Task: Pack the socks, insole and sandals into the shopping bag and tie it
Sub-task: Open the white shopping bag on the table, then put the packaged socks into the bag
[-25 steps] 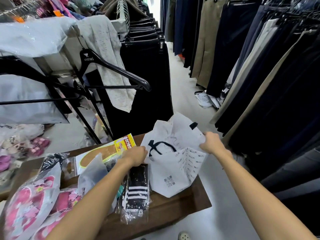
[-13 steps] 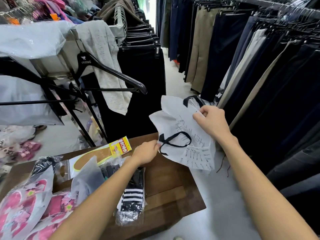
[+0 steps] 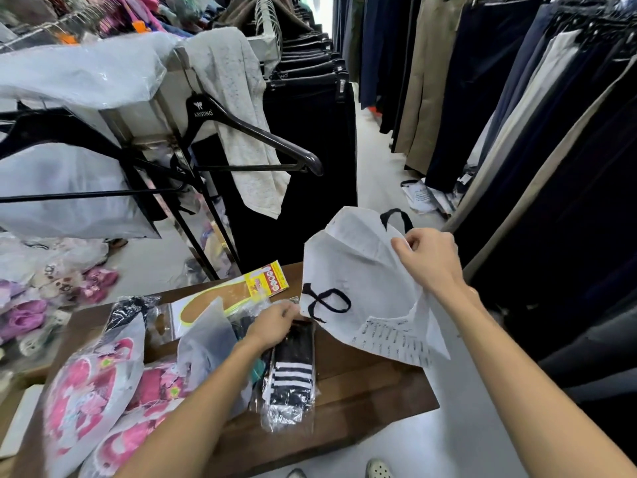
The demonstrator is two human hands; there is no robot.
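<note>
Right hand [image 3: 427,262] pinched on limp shopping bag [image 3: 358,291] rim; left hand [image 3: 272,324] curled onto slippery wrapped socks [image 3: 293,370] beneath fingertips; best gripped mid-pack

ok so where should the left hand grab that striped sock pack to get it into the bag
Pinch the striped sock pack at its far, top end, where the left hand already rests, coming from above. It lies flat and lengthwise on the wooden table, so lifting that end lets it hang and slide into the shopping bag held by the right hand.

A clothing shop: racks of hung trousers [image 3: 448,81] line the aisle.
</note>
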